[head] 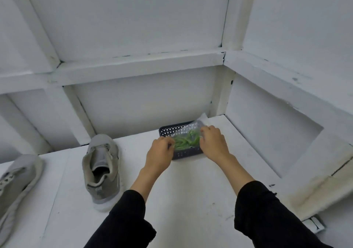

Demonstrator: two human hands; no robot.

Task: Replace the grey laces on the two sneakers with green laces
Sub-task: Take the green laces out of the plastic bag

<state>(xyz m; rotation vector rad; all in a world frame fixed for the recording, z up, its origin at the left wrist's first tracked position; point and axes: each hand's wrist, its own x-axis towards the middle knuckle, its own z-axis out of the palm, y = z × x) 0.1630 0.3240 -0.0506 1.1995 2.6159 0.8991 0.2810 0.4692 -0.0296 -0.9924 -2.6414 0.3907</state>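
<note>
A dark perforated basket (188,155) sits on the white counter (172,200), right under the fingers. White panelled walls (133,18) rise beyond the fingers, and a small white block (314,224) lies well back, low at the right.

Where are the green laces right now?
The green laces sit in a clear packet over the dark basket, right of the sneakers, between both hands.

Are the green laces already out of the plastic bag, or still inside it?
Still inside. The green laces show through the clear plastic bag, which both hands hold over the dark basket.
</note>
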